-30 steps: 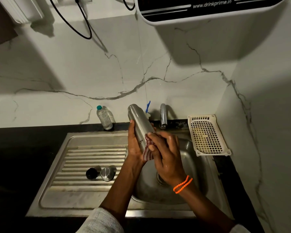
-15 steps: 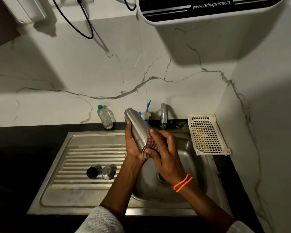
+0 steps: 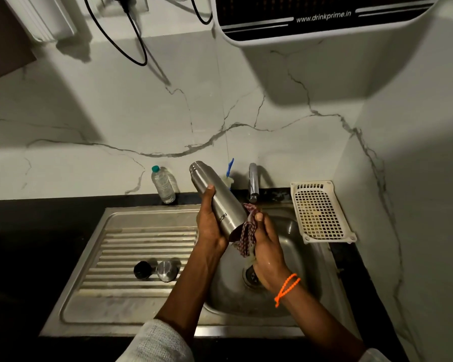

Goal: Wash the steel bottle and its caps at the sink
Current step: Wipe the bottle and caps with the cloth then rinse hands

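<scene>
The steel bottle [image 3: 215, 199] is tilted above the sink basin [image 3: 293, 239], its base pointing up and left toward the wall. My left hand [image 3: 209, 223] grips it around the middle. My right hand [image 3: 268, 246] holds a checked red cloth [image 3: 246, 233] against the bottle's lower end, which the cloth hides. Two caps stand on the ribbed drainboard [image 3: 131, 246]: a black cap [image 3: 142, 270] and a steel cap [image 3: 167, 270] side by side.
A steel tap [image 3: 253, 182] stands behind the basin. A small plastic water bottle [image 3: 163, 185] is on the counter at the wall. A white perforated tray [image 3: 319, 212] sits right of the sink. A water purifier [image 3: 324, 17] hangs overhead.
My right hand with the cloth has slid down the bottle toward its lower end. The bottle's upper end has swung a little left, showing more of its body.
</scene>
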